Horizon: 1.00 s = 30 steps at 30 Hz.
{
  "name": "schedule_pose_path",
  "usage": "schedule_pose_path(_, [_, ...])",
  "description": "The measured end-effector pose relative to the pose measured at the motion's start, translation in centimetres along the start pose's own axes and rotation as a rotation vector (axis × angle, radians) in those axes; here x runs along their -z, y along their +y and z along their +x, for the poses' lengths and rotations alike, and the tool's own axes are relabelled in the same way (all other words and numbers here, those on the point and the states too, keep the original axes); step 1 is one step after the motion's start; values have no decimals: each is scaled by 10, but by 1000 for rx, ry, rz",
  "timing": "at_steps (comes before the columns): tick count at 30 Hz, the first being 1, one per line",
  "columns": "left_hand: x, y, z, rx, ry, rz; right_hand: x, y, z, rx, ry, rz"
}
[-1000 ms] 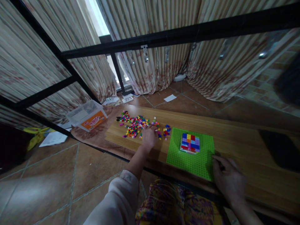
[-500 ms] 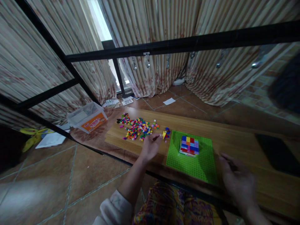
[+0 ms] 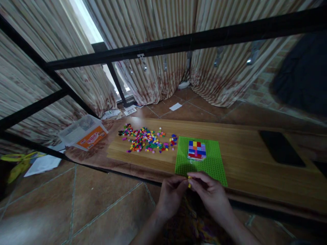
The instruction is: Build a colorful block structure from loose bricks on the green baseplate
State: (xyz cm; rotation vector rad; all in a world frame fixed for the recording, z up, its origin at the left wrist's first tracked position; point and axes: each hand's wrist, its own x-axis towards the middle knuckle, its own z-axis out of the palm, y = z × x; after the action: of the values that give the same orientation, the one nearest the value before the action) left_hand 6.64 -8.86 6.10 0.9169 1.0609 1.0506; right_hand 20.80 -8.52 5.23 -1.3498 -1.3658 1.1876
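Note:
Between the fingertips of both hands is a small yellow toy brick, partly hidden by the fingers. My left hand pinches it from the left, and my right hand grips it from the right. Both hands are close together at the near edge of a green baseplate. On that plate stands a low block of stacked bricks in blue, red, yellow, orange and purple. A few loose bricks lie just left of the plate.
A pile of mixed small bricks covers the left part of the wooden board. Left of it stands a clear plastic box with an orange label. A black flat object lies at right. Dark metal bars cross behind.
My left hand has moved right and toward me with the yellow brick, away from the loose bricks. My right hand has come left to meet it. The camera view has shifted.

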Motion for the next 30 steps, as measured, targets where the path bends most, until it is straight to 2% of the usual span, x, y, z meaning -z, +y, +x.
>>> schedule_pose_path(4, [-5, -14, -2, 28, 73, -57, -1, 5, -4, -25, 20, 10])
schedule_pose_path(8, [-2, -15, 4, 56, 169, -137, -3, 3, -2, -81, 105, 80])
schedule_pose_path(12, [22, -7, 20, 30, 356, -170, -3, 10, 0, -189, 180, 189])
schedule_pose_path(15, [42, -3, 34, -8, 384, -109, -8, 19, 4, -226, 161, 228])
schedule_pose_path(19, [64, -4, 50, -131, 446, 161, -26, 25, 24, -109, 88, 18])
schedule_pose_path(23, [84, -4, 60, -303, 497, 700, -53, 24, 59, 128, 72, -200])
schedule_pose_path(25, [93, -3, 65, -327, 488, 940, -64, 24, 76, 208, 52, -254])
schedule_pose_path(27, [100, -2, 70, -321, 490, 1078, -73, 24, 89, 246, 32, -285])
schedule_pose_path(30, [106, -3, 77, -329, 520, 1148, -77, 26, 99, 269, 22, -329])
